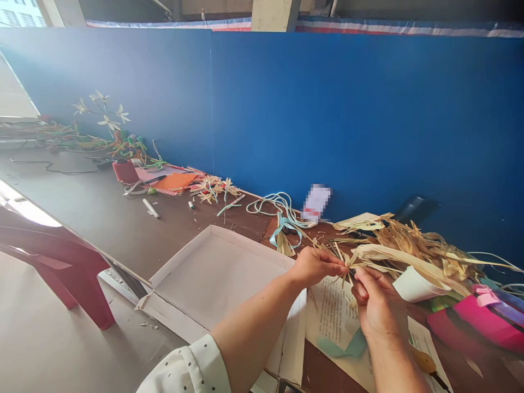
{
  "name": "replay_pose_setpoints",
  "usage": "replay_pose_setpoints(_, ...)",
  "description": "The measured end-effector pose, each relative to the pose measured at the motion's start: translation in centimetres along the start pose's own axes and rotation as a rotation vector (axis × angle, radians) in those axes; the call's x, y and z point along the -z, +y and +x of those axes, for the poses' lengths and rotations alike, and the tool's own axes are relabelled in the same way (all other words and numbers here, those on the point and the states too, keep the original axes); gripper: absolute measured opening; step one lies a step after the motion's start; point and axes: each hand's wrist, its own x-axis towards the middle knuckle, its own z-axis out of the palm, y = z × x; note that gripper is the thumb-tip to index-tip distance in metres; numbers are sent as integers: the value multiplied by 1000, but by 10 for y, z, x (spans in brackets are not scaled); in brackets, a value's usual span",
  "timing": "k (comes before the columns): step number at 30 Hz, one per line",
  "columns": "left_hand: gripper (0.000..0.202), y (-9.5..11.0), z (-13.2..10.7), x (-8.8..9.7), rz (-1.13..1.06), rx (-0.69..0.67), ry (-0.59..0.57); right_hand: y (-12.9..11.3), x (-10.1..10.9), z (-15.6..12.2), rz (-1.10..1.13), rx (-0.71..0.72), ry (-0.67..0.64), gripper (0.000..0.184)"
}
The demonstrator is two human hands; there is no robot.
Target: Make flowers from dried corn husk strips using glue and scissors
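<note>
Over the right part of the table, my left hand (317,267) pinches a small bundle of dried corn husk strips (347,263). Close beside it my right hand (379,300) has thumb and fingers pressed together on the same strips. The fingers hide part of the bundle. Behind my hands lies a heap of dried corn husks (426,245), with one long pale husk reaching toward my fingertips. Printed paper (333,311) lies beneath, and a teal ribbon (346,346) rests on it near my right wrist.
An open cardboard box lid (229,278) lies left of my hands. A white cup (420,285) and pink pouch (487,316) are at right. Coiled cord (278,202), husk flowers (215,188) and orange paper (176,181) line the blue partition (347,109). A red chair (53,256) stands left.
</note>
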Motion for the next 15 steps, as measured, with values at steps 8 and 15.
replay_pose_setpoints(8,49,2,0,-1,-30,32,-11,2,1,0,-4,-17,-11,25)
replay_pose_setpoints(15,50,6,-2,-1,-58,35,-20,6,2,1,-17,-5,-27,26)
